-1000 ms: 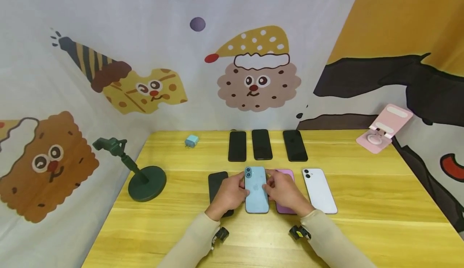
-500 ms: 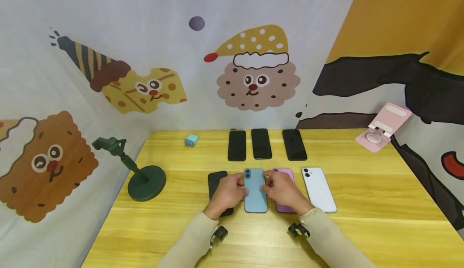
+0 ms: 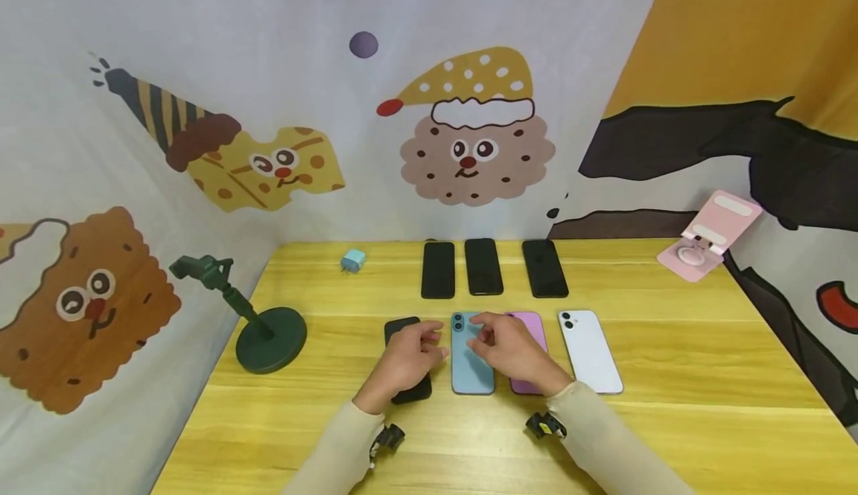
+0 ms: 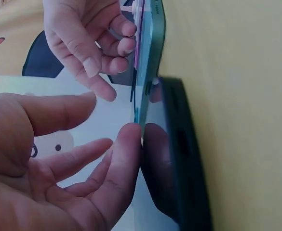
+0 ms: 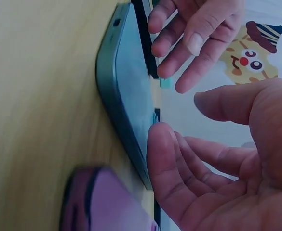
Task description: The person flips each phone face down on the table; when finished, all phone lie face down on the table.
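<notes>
A light-blue phone (image 3: 472,374) lies back up on the table, its two camera lenses at the far left corner. My left hand (image 3: 407,355) is spread with thumb and fingers apart above a black phone (image 3: 414,391), partly covering it. My right hand (image 3: 515,347) hovers over the right edge of the blue phone and over a pink phone (image 3: 534,324); its fingers are loosely bent and hold nothing. In the right wrist view, a fingertip (image 5: 161,139) appears close to the blue phone's edge; whether it touches, I cannot tell.
To the right lies a white phone (image 3: 593,353). Three dark phones, including the middle one (image 3: 484,266), form a back row. A blue charger plug (image 3: 353,260) sits back left, a green stand (image 3: 271,339) at the left, a pink folding phone stand (image 3: 710,234) at the back right.
Both hands held the blue phone's sides earlier and set it flat on the table. Now they have let go; the left hand has drawn away leftward, and the right hand's fingers have lifted.
</notes>
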`<move>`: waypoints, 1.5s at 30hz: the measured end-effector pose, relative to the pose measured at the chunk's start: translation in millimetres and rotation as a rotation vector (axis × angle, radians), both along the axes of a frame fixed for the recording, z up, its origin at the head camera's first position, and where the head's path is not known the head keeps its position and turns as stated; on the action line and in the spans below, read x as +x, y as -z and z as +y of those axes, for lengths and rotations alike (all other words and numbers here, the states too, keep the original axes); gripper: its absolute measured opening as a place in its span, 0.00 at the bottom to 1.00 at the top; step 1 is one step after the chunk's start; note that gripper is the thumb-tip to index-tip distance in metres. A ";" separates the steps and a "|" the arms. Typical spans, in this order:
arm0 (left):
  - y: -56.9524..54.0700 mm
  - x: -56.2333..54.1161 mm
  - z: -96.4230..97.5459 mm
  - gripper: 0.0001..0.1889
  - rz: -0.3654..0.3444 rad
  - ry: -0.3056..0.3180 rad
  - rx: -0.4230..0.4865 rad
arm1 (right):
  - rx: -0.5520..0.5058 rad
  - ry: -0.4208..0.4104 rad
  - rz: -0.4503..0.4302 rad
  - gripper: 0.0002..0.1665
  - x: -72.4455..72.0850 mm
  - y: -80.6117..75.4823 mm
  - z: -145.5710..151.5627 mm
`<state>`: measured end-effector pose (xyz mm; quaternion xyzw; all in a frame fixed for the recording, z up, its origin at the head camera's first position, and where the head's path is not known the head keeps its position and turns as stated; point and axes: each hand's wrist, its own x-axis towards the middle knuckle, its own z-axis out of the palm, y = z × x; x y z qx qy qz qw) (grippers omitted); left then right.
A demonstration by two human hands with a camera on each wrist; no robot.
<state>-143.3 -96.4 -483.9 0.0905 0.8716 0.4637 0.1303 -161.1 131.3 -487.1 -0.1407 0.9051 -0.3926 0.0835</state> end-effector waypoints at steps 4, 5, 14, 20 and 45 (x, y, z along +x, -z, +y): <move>2.2 5.7 -9.8 0.25 0.011 -0.015 0.031 | -0.010 -0.019 -0.004 0.23 -2.2 1.6 -8.7; 2.5 7.5 -12.5 0.25 0.011 -0.028 0.043 | -0.015 -0.022 -0.001 0.23 -2.7 1.8 -11.3; 6.7 20.8 -42.9 0.25 -0.068 -0.143 0.162 | -0.095 -0.077 -0.009 0.22 -6.3 5.4 -35.1; 2.0 25.0 -62.3 0.26 -0.134 -0.229 0.261 | -0.150 -0.125 -0.024 0.23 -8.0 6.8 -51.5; 4.8 29.9 -91.7 0.40 -0.299 -0.136 0.465 | -0.289 -0.141 -0.200 0.29 -6.5 12.6 -66.6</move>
